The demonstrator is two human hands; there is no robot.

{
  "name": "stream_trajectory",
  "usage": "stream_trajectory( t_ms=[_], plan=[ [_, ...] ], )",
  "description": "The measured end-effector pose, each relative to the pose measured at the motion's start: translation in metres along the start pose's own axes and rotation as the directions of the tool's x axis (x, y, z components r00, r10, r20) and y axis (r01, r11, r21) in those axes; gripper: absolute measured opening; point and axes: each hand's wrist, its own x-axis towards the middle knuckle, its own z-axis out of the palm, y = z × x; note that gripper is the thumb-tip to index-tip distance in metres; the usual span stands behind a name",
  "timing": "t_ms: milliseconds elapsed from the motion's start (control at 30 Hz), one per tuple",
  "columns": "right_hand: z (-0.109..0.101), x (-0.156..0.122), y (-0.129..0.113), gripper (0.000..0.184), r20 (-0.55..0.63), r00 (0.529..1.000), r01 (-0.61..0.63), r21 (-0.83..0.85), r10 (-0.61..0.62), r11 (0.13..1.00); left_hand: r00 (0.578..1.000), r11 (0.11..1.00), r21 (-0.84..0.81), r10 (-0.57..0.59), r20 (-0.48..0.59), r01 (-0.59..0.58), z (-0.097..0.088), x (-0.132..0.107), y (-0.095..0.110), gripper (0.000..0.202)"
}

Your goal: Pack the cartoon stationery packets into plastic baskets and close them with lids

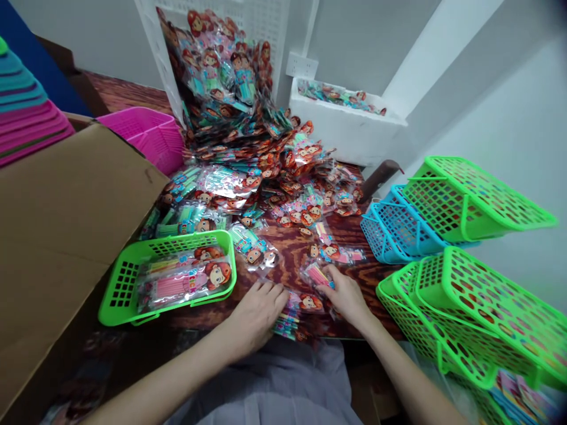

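Note:
My left hand [257, 316] and my right hand [344, 295] rest at the near edge of a wooden table [292, 254], both with fingers curled on a small stack of clear doll-print packets [305, 304] between them. A pink packet [316, 274] lies right at the right hand's fingertips. A green basket [119, 289] to the left holds a few of the same packets [186, 277]. A big heap of packets [248, 153] covers the table behind.
An open cardboard box flap [57, 236] fills the left. A pink basket [146, 133] sits behind it. Green baskets [473, 319] and blue baskets [398, 227] are stacked on the right. A white foam box [345, 130] with packets stands at the back.

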Motion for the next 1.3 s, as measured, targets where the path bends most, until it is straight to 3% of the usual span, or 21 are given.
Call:
stream_trajectory(
  t_ms=[100, 200, 267, 333, 433, 600, 667, 767, 867, 933, 1033, 1100, 1133, 1233, 1300],
  plan=[
    [0.005, 0.005, 0.003, 0.033, 0.039, 0.999, -0.033, 0.315, 0.022, 0.948, 1.0, 1.0, 0.003, -0.008, 0.025, 0.008, -0.004, 0.003, 0.0, 0.064],
    [0.006, 0.008, 0.011, 0.039, 0.128, 0.989, -0.142, 0.69, 0.073, 0.71, 0.999, 1.0, 0.003, -0.012, 0.031, 0.012, -0.005, 0.003, 0.001, 0.066],
    [0.002, 0.008, 0.018, 0.041, 0.15, 0.984, -0.18, 0.791, 0.1, 0.584, 1.0, 1.0, 0.003, -0.01, 0.024, 0.01, -0.005, 0.002, 0.001, 0.067],
    [-0.002, 0.008, 0.021, 0.039, 0.107, 0.988, -0.152, 0.801, 0.112, 0.579, 1.0, 1.0, 0.009, -0.006, 0.026, 0.006, -0.006, 0.002, 0.001, 0.067],
    [-0.006, 0.011, 0.01, 0.034, 0.005, 0.998, -0.049, 0.692, 0.063, 0.721, 0.999, 1.0, 0.024, -0.005, 0.052, 0.004, -0.007, 0.002, 0.001, 0.068],
    [0.003, 0.011, -0.046, 0.022, -0.016, 0.998, 0.065, 0.296, -0.064, 0.953, 1.0, 0.997, 0.078, 0.022, -0.003, -0.022, -0.006, 0.002, -0.001, 0.067],
    [0.009, 0.005, -0.068, 0.016, 0.023, 0.992, 0.116, 0.189, -0.122, 0.975, 0.996, 0.991, 0.125, 0.054, -0.064, -0.046, -0.005, 0.0, -0.002, 0.063],
    [0.012, -0.004, -0.081, 0.006, 0.126, 0.964, 0.199, 0.237, -0.233, 0.951, 0.993, 0.985, 0.156, 0.088, -0.073, -0.076, -0.005, -0.002, -0.004, 0.06],
    [0.004, -0.006, -0.07, 0.012, 0.271, 0.924, 0.135, 0.425, -0.268, 0.895, 0.994, 0.988, 0.111, 0.11, -0.022, -0.107, -0.005, -0.003, -0.008, 0.068],
    [-0.007, 0.0, -0.053, 0.02, 0.284, 0.923, 0.104, 0.465, -0.26, 0.879, 0.994, 0.991, 0.079, 0.107, -0.019, -0.105, -0.002, -0.003, -0.01, 0.074],
    [-0.022, 0.019, -0.019, 0.023, 0.031, 0.993, 0.107, 0.233, -0.117, 0.966, 0.995, 0.994, 0.061, 0.088, -0.046, -0.086, 0.005, -0.003, -0.013, 0.077],
    [-0.027, 0.033, 0.003, 0.018, -0.206, 0.978, 0.036, -0.015, -0.038, 0.999, 0.996, 0.996, 0.051, 0.073, -0.05, -0.071, 0.008, -0.003, -0.012, 0.083],
    [-0.028, 0.039, 0.013, 0.018, -0.269, 0.963, -0.007, -0.116, -0.024, 0.993, 0.997, 0.997, 0.045, 0.061, -0.045, -0.059, 0.008, -0.003, -0.011, 0.088],
    [-0.024, 0.05, 0.029, 0.042, -0.251, 0.968, -0.062, -0.265, -0.007, 0.962, 1.0, 0.999, 0.032, 0.023, 0.002, -0.023, 0.003, 0.001, -0.007, 0.096],
    [-0.022, 0.05, 0.033, 0.046, -0.188, 0.982, -0.029, -0.277, -0.025, 0.96, 0.999, 0.999, 0.04, 0.004, 0.054, -0.006, -0.005, 0.004, -0.003, 0.093]
  ],
)
